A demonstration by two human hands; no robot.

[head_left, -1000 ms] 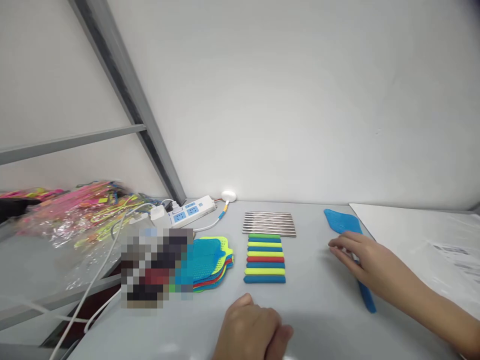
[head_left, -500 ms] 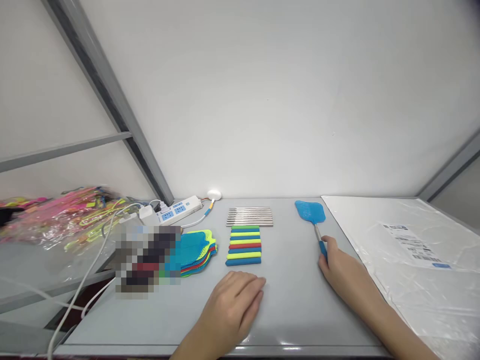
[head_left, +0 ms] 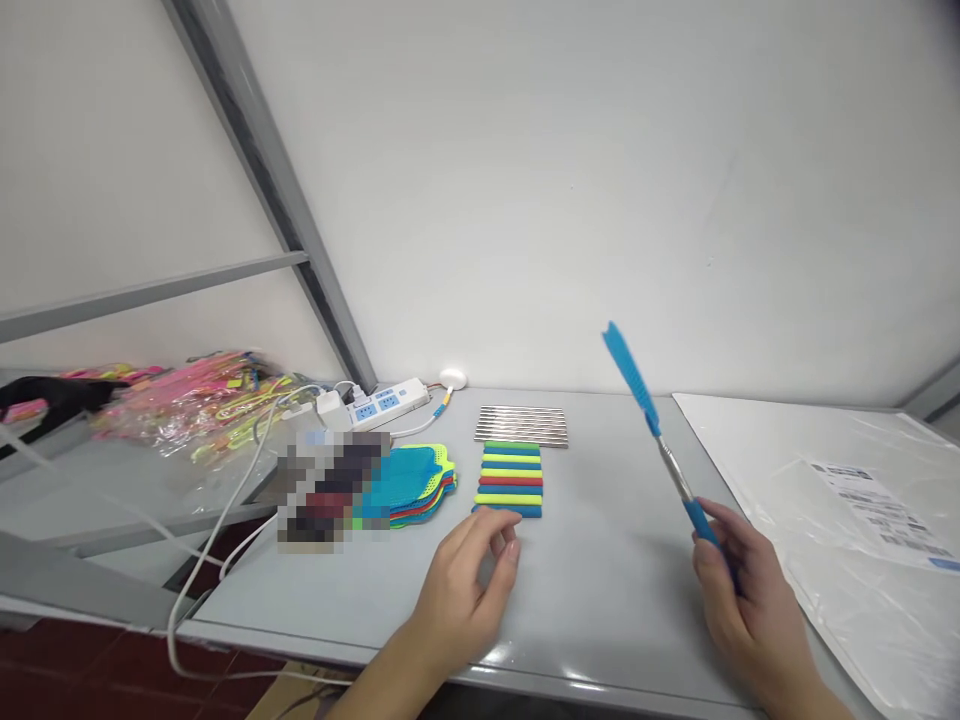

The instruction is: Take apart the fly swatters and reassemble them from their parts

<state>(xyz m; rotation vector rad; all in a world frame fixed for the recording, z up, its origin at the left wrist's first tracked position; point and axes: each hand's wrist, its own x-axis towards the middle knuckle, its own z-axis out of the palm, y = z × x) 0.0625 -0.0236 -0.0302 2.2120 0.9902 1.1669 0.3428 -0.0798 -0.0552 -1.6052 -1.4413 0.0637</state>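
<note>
My right hand (head_left: 754,600) is wrapped round the blue handle of a fly swatter (head_left: 666,455). The swatter is raised off the table and slants up to the left, its metal rod bare and its blue head turned nearly edge-on. My left hand (head_left: 469,585) rests low at the near side of a row of coloured handle sleeves (head_left: 511,482), fingers loosely bent and apart from the thumb, with nothing visible in it. Whether its fingertips touch the nearest blue sleeve I cannot tell. Beyond the sleeves lie several metal rods (head_left: 522,425). To the left sits a stack of swatter heads (head_left: 409,485), blue on top.
A white power strip (head_left: 390,402) with plugs and cables stands at the back left, near a blurred patch. Bagged pink and yellow items (head_left: 202,400) lie farther left. On the right, a plastic-wrapped white package (head_left: 817,480) covers the table (head_left: 600,590).
My right hand has lifted the swatter off the table and tilted it, turning its head from flat to edge-on. My left hand's fingers have bent more. The view has shifted left.
</note>
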